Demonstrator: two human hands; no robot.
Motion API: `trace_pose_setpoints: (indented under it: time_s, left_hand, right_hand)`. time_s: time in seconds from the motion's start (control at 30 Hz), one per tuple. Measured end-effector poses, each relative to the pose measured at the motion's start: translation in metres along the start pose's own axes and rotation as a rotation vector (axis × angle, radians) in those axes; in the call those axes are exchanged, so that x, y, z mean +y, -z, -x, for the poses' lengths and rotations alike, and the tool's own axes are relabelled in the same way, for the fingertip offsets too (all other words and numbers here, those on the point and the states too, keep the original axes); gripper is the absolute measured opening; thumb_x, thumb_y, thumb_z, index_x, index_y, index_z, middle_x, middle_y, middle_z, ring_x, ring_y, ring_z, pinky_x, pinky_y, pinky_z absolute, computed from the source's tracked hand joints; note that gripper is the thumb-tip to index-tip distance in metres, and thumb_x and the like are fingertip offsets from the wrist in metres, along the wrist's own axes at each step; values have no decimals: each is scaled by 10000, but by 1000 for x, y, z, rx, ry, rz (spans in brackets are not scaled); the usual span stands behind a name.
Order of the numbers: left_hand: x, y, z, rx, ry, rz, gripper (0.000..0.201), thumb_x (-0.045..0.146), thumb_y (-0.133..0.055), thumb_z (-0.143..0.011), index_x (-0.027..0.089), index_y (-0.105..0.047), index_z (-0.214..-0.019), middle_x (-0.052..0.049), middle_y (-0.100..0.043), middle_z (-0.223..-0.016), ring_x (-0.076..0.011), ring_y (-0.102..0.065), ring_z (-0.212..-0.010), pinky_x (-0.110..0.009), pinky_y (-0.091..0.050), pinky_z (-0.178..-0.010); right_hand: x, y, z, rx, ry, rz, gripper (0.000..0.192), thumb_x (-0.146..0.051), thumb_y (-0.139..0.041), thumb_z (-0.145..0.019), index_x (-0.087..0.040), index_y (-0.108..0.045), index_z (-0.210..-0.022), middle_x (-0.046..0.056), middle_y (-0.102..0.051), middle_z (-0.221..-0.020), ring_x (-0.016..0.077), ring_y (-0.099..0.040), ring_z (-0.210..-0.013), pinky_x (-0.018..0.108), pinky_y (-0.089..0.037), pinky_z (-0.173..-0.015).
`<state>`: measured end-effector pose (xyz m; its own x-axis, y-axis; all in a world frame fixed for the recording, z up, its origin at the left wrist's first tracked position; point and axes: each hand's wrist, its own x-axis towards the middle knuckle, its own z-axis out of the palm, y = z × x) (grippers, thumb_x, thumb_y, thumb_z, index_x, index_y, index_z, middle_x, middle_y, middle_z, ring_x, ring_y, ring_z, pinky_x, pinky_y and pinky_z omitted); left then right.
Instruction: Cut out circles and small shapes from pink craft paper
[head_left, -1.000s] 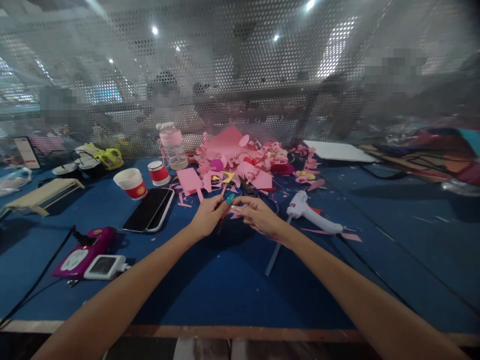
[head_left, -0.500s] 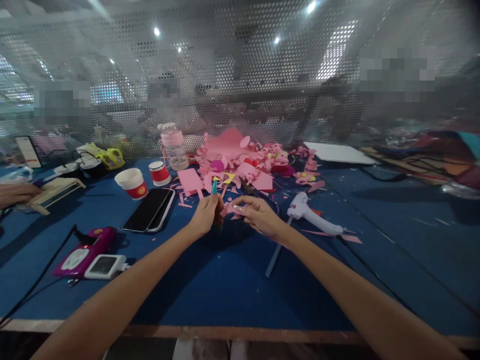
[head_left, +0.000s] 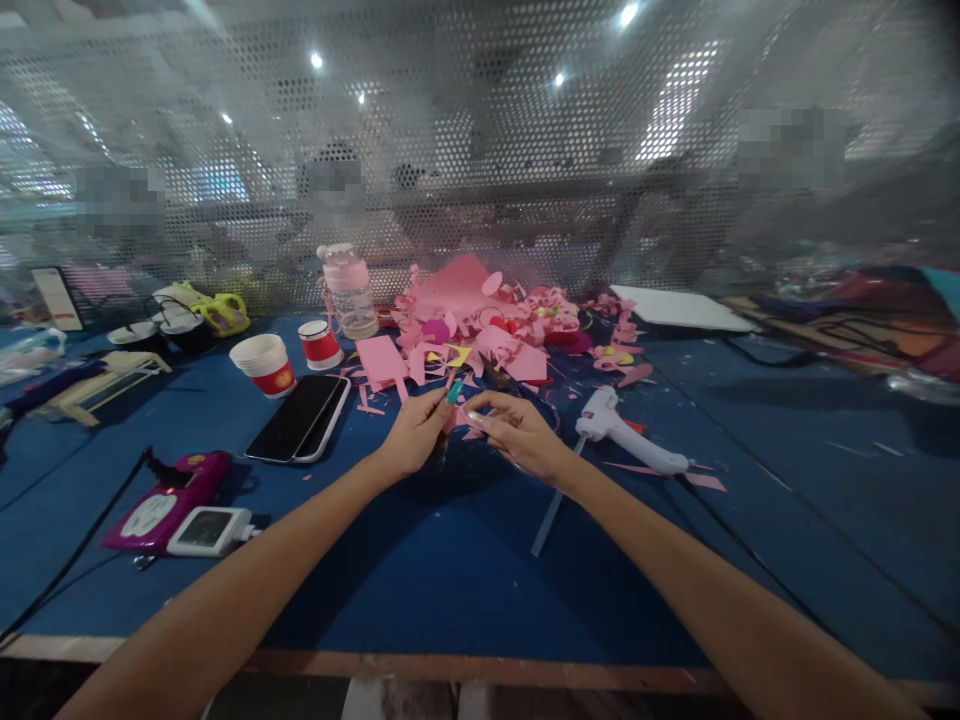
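**Mia:** What are the fingers doing?

**Ben:** The fingers (head_left: 433,408) of the left hand (head_left: 411,437) are pinched shut on a thin teal pen (head_left: 453,392). Its tip sticks up and leans to the right. The right hand (head_left: 516,432) is just beside it. Its fingers are close together on a small pink paper piece (head_left: 471,432), down low by the tabletop (head_left: 450,570). I cannot tell how tight that hold is.

**Mia:** So where is the pen?

**Ben:** It is in the left hand, just above the blue tabletop, right in front of the pink paper scraps (head_left: 487,320).

**Mia:** What step is this, do you think?

**Ben:** I think the hands are getting ready to mark or shape the little pink piece. The pen and the piece are almost touching. The next move would need a steady hold on the paper and the pen tip brought down with care, since the piece is so small.

**Mia:** What else is near?

**Ben:** A white glue gun (head_left: 626,432) lies to the right, with a clear glue stick (head_left: 551,510) near it. To the left are two phones (head_left: 298,418), a paper cup (head_left: 264,365) and a pink bottle (head_left: 349,292). A pink gadget (head_left: 169,500) sits closer to the near edge.
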<state>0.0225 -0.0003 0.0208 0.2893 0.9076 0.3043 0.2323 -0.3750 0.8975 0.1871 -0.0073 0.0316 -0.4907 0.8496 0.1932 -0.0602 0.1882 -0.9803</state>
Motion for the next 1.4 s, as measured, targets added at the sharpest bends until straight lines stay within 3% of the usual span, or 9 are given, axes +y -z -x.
trace_pose_setpoints:
  time_s: [0.23, 0.33, 0.4, 0.53, 0.67, 0.83, 0.93, 1.07, 1.4]
  left_hand:
    - [5, 4, 0, 58, -138, -316, 310, 359, -319, -869, 170, -379, -631, 60, -364, -485, -64, -341, -445, -207, -258, -452]
    - [6, 4, 1, 7, -185, -407, 303, 318, -321, -868, 173, -347, -603, 62, -336, -476, -64, -318, -448, -214, -231, -460]
    - [7, 4, 1, -32, -212, -437, 299, 304, -322, -870, 171, -347, -603, 62, -334, -484, -63, -314, -452, -214, -228, -466]
    - [5, 4, 2, -47, -247, -417, 304, 331, -322, -875, 168, -373, -623, 60, -357, -499, -62, -322, -457, -211, -240, -471]
    - [3, 7, 0, -13, -210, -322, 356, 392, -289, -877, 164, -405, -629, 48, -398, -504, -70, -356, -457, -208, -272, -460]
    - [6, 10, 0, -265, -164, -207, 335, 409, -303, -866, 164, -446, -689, 40, -483, -547, -80, -470, -476, -196, -349, -483]
    - [7, 10, 0, -318, -173, -246, 297, 387, -354, -852, 168, -430, -666, 44, -475, -536, -77, -481, -481, -188, -348, -483]
    - [4, 10, 0, -295, -153, -242, 277, 362, -376, -842, 172, -411, -644, 48, -471, -513, -75, -477, -460, -183, -345, -468]
    - [1, 10, -1, -243, -70, -192, 307, 400, -408, -827, 172, -386, -621, 54, -479, -464, -77, -484, -423, -183, -348, -445]
  right_hand:
    - [-3, 0, 3, -28, -63, 9, 211, -370, -535, -769, -164, -510, -809, -120, -273, -427, 8, -197, -282, 148, -148, -282]
    - [-4, 0, 4, -68, -72, 24, 249, -367, -553, -749, -164, -502, -884, -81, -437, -544, 26, -361, -313, 165, -310, -315]
    - [-4, 0, 3, -94, -45, 46, 278, -362, -572, -729, -147, -510, -893, -34, -518, -652, 64, -491, -430, 211, -427, -427]
    - [-5, -2, 3, -146, -41, 106, 282, -396, -571, -736, -127, -536, -811, 1, -577, -640, 108, -570, -536, 245, -475, -530]
    - [-5, -2, 4, -168, -156, 174, 347, -467, -533, -754, -130, -529, -671, -32, -518, -425, 87, -499, -340, 191, -421, -360]
    - [-3, 1, 3, -227, -193, 194, 327, -432, -551, -751, -107, -580, -730, -52, -495, -420, 39, -385, -244, 144, -296, -242]
    - [-2, 3, 2, -252, -204, 202, 316, -414, -576, -735, -101, -592, -691, -56, -478, -407, 27, -366, -245, 133, -265, -238]
    - [-2, 5, 2, -274, -221, 232, 341, -426, -554, -756, -102, -600, -663, -80, -397, -302, 33, -324, -208, 132, -226, -226]
    - [0, 8, 2, -282, -242, 183, 341, -441, -536, -773, -110, -576, -700, -108, -353, -304, 32, -308, -196, 137, -203, -214]
